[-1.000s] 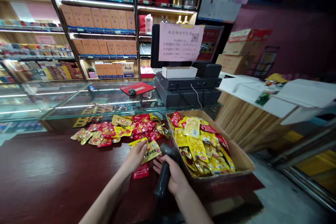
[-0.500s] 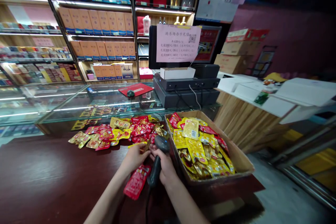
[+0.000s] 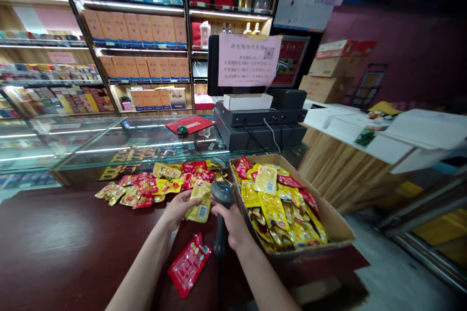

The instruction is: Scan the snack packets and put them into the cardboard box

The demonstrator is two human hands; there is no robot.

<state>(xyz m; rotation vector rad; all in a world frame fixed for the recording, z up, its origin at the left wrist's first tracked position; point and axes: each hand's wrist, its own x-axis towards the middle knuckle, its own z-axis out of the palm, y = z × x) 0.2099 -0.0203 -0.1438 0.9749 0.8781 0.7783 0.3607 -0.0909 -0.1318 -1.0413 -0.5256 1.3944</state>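
Observation:
In my left hand (image 3: 179, 210) is a pale yellow snack packet (image 3: 200, 203), its barcode side turned up. My right hand (image 3: 233, 226) is wrapped around the grip of a black barcode scanner (image 3: 222, 194), whose head is beside the packet's right edge. Below both hands a red snack packet (image 3: 189, 265) lies on the dark table. Beyond my left hand spreads a pile of red and yellow packets (image 3: 146, 183). Right of the scanner stands an open cardboard box (image 3: 337, 226) filled with mostly yellow packets (image 3: 273, 209).
Behind the table is a glass display counter (image 3: 95, 148) carrying a red mouse pad (image 3: 193, 124) and a mouse (image 3: 181, 129). A monitor with a paper sign (image 3: 249, 60) stands over a black cash drawer (image 3: 259, 133). White boxes (image 3: 423, 129) sit at the right.
My left hand has moved slightly left and now shows the yellow packet facing up. The scanner has tilted more upright. The red packet on the table lies lower and turned.

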